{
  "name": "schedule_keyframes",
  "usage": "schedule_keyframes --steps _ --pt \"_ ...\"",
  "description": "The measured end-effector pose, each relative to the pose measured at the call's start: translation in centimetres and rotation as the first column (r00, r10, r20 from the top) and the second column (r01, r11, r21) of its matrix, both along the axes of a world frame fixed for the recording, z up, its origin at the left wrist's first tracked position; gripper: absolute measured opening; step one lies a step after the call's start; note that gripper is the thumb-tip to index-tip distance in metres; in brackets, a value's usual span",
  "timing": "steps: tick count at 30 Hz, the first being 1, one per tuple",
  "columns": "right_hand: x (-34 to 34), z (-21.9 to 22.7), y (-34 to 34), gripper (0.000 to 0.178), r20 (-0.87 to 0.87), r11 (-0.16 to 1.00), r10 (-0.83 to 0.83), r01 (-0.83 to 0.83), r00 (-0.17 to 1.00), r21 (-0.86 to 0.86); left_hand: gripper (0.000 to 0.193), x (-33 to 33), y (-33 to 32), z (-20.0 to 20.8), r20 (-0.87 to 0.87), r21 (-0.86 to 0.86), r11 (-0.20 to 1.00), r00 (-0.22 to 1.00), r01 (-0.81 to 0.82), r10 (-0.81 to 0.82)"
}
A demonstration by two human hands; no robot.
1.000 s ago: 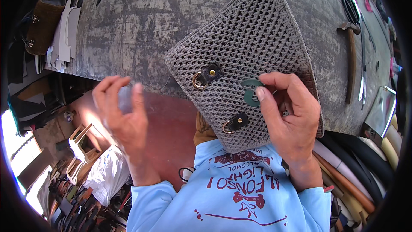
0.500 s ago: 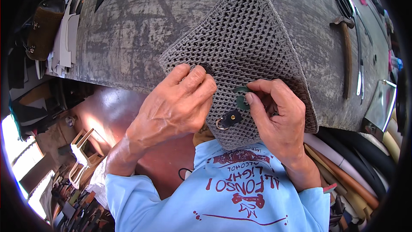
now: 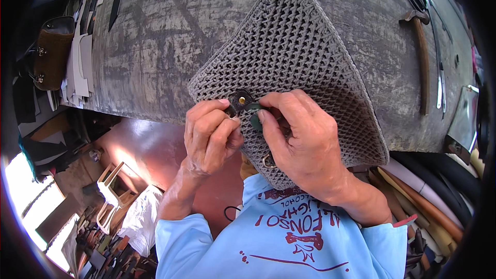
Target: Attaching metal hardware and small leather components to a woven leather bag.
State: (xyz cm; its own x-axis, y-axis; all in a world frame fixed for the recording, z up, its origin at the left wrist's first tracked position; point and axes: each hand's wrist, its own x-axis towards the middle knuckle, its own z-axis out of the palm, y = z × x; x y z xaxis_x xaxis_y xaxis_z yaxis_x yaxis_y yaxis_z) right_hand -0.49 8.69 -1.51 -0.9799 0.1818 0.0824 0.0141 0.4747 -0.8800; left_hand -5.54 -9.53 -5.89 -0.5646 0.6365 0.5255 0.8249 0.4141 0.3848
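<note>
A grey, open-mesh crocheted piece point(image 3: 305, 46) lies on the worktable, its near corner hanging over the edge toward my light blue shirt. On its left side is a dark leather tab point(image 3: 241, 96) with a brass-coloured rivet. My left hand point(image 3: 212, 137) is closed at this tab, fingertips pinching its lower end, where a metal ring partly shows. My right hand point(image 3: 305, 142) pinches a dark green curved strip point(image 3: 256, 120) between thumb and forefinger, right beside the tab. Below the right hand, a second metal ring point(image 3: 268, 161) shows on the mesh; its tab is mostly hidden.
The worn grey worktable point(image 3: 150, 41) carries a wooden-handled hammer point(image 3: 422, 62) and long metal tools at the right. A brown bag point(image 3: 54, 51) and pale sheets are at the left. Rolls of material point(image 3: 423, 204) lie lower right. A chair point(image 3: 116, 194) stands on the red floor.
My right hand has moved left with the green strip, up to the left tab. My left hand has shifted down and left, uncovering that tab and its rivet; the right-hand tab is now covered.
</note>
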Motion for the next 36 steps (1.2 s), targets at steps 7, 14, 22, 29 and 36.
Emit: schedule_keyframes --steps 7,14,22,29,36 --pt "-0.1 -0.9 -0.4 0.014 -0.005 0.998 0.028 -0.028 1.0 0.054 0.013 0.0 0.6 -0.5 -0.058 0.034 0.999 0.998 -0.031 0.033" --pt "-0.2 -0.2 -0.5 0.019 0.067 0.998 0.017 -0.021 0.998 0.055 0.013 0.2 0.6 -0.2 -0.033 0.022 0.998 0.998 -0.051 0.051" --pt "-0.2 -0.3 -0.6 0.019 0.065 0.998 0.023 -0.027 0.998 0.06 0.019 0.3 0.5 -0.2 0.014 0.009 0.999 0.999 -0.051 0.051" --pt "-0.1 -0.3 -0.2 0.014 -0.006 0.997 0.033 -0.032 0.999 0.064 0.012 0.3 0.7 0.4 0.134 0.112 0.988 0.987 -0.103 0.088" --pt "8.3 8.7 12.3 0.015 0.146 0.986 -0.105 0.083 0.984 0.145 0.007 0.2 -4.6 0.4 0.471 0.284 0.801 0.804 -0.528 0.363"
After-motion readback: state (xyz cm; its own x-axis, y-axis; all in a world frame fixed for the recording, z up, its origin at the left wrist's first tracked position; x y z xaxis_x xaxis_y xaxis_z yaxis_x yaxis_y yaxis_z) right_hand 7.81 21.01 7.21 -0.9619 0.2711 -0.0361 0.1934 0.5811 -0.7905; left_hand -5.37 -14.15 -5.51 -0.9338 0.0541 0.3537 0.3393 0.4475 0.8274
